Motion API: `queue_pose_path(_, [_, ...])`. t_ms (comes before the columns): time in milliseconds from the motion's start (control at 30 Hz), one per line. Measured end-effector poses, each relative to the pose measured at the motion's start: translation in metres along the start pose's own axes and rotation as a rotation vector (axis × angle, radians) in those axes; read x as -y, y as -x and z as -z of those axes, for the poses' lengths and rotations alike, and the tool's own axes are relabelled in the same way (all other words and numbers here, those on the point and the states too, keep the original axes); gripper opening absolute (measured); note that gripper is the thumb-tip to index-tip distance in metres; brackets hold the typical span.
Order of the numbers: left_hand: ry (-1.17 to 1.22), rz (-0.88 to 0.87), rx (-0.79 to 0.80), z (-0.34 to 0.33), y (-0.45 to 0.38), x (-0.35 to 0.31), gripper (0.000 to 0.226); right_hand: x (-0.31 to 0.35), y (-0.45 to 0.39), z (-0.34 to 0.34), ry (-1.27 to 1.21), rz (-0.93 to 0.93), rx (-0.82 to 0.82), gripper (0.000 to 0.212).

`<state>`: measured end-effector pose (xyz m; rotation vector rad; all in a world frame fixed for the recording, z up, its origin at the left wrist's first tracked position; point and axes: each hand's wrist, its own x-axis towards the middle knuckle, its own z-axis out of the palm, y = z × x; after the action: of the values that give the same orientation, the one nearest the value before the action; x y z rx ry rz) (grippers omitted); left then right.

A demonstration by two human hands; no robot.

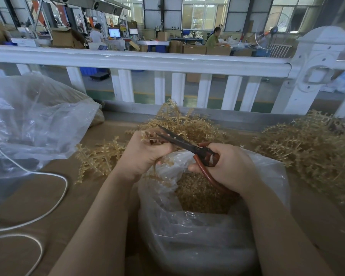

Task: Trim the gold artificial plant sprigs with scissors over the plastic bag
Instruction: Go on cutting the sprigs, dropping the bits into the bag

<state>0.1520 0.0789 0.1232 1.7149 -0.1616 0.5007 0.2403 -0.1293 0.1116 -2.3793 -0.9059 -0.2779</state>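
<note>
Scissors, red-handled, gripped in right hand, dark blades at gold sprig clenched in left hand, both above open plastic bag of gold trimmings at worktop near edge.

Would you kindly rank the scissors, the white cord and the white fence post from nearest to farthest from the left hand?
1. Scissors: blades beside the left hand.
2. White cord: on the table, far left.
3. White fence post: far right, behind the table.
</note>
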Motion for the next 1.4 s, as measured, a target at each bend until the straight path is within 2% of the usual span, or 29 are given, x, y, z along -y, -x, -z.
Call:
queue_pose_path(200, [0.018,0.015,-0.011,0.0,0.0,-0.001,0.01,0.0,0.0,0.0,-0.019,-0.009,-0.017,0.084])
queue_pose_path(467, [0.224,0.141,-0.01,0.004,0.004,-0.005,0.006,0.003,0.001,0.003,-0.087,-0.032,0.005,0.081])
queue_pose_path(600, [0.251,0.123,-0.023,0.007,0.005,-0.007,0.006,0.006,0.001,0.004,-0.1,-0.038,0.014,0.082])
queue_pose_path(800, [0.199,0.102,-0.076,0.007,0.005,-0.008,0.016,0.006,0.002,0.005,-0.113,-0.042,0.034,0.087])
queue_pose_path(1033, [0.162,0.109,-0.08,0.01,0.006,-0.009,0.013,0.004,0.002,0.004,-0.086,-0.028,0.052,0.083])
queue_pose_path(1233, [0.098,0.076,0.033,0.007,0.004,-0.009,0.015,0.004,0.002,0.004,0.001,0.024,0.062,0.086])
queue_pose_path(1400, [0.091,0.061,0.069,0.005,0.003,-0.009,0.012,0.006,0.002,0.005,0.005,0.037,0.065,0.075])
